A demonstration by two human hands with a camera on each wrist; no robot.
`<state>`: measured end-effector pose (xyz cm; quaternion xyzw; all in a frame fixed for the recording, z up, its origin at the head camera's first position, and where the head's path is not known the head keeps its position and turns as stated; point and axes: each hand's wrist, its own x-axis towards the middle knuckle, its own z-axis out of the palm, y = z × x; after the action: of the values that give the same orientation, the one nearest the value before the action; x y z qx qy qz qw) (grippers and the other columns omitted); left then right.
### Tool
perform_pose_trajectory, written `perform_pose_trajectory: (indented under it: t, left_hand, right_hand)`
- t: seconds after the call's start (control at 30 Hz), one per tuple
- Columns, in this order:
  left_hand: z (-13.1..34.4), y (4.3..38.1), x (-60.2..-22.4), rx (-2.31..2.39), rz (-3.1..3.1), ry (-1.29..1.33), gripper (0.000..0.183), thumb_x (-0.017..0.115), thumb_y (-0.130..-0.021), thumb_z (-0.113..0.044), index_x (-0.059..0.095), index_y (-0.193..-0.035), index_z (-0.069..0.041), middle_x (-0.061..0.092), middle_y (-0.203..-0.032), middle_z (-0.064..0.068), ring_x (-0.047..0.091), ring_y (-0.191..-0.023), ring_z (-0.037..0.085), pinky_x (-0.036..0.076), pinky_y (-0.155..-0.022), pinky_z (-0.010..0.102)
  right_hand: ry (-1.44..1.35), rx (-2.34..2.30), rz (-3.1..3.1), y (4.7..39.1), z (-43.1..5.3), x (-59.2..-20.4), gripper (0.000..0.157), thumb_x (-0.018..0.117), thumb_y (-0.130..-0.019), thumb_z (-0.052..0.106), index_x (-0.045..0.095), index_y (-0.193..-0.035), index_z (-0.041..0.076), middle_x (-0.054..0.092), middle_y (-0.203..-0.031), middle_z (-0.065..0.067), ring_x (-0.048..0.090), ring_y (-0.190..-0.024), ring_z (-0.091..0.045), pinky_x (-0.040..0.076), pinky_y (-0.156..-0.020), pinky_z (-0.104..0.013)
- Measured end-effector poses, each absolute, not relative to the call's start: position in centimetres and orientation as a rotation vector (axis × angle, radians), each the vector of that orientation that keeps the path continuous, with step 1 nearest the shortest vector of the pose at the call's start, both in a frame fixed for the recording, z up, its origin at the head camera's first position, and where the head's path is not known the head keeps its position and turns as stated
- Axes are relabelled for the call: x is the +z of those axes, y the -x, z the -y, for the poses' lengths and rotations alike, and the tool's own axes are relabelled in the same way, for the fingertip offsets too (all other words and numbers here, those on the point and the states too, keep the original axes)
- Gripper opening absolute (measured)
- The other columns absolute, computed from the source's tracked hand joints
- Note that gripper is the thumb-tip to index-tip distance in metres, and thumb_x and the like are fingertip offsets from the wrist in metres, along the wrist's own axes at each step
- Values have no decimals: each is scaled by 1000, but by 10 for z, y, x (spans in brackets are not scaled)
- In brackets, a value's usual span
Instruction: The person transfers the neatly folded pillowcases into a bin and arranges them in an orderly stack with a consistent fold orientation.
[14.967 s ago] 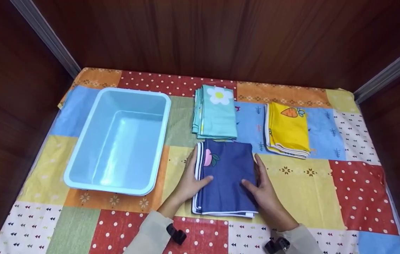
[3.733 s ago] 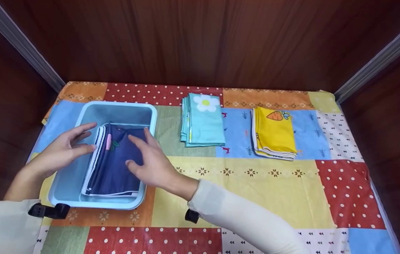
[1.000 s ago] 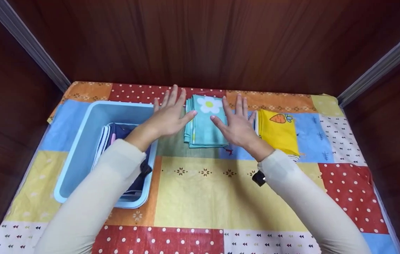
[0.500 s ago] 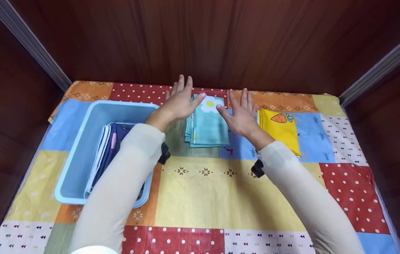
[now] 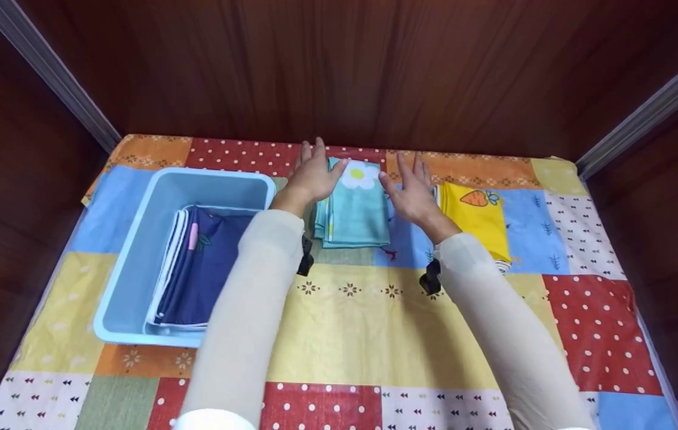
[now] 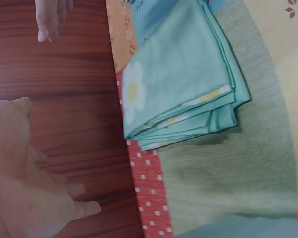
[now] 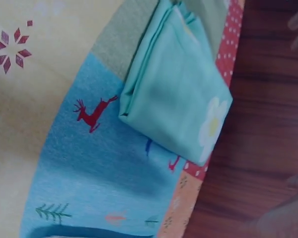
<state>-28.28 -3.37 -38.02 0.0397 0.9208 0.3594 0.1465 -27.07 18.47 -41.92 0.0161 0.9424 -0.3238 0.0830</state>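
Fingers outstretched and gripping nothing, the left hand [image 5: 313, 178] and right hand [image 5: 414, 194] had shifted from the light-blue tub [image 5: 126, 251] at left to hover about the folded teal flower-print cloth [image 5: 358, 215], far centre on the tabletop [image 5: 344, 334]; with the navy cloth [image 5: 213, 263] inside the tub, work apparently turned to teal.

My left sleeve [image 5: 249, 304] hides part of the tub [image 5: 213, 172] and navy cloth [image 5: 210, 263]; in the right wrist view my right hand [image 7: 283, 215] is blurred and cut off.
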Motion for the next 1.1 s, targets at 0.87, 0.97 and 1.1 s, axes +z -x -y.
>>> perform_pose_trajectory:
  t: [0.87,0.97,1.1]
  left_hand:
    - [6,265,-465,1211,-2480,246,74,44,-108,-43,11,-164,-6,19,-165,21,21,-151,35,24,-121,53]
    - [5,265,-468,1207,-2463,240,73,44,-108,-42,15,-162,-4,29,-161,21,28,-148,35,28,-119,51]
    - [6,266,-472,1209,-2461,242,72,45,-107,-41,18,-161,-2,32,-159,22,30,-147,35,30,-118,49]
  right_hand:
    - [-191,-1470,-2388,273,-183,-481,72,37,-109,48,6,-165,16,11,-170,-14,11,-155,-32,12,-125,-47]
    - [-201,-1509,-2351,273,-182,-486,69,37,-110,44,6,-165,15,10,-170,-15,9,-156,-32,12,-125,-46]
    - [-196,-1564,-2310,274,-180,-491,67,38,-111,37,7,-165,12,11,-170,-16,10,-156,-31,15,-125,-46]
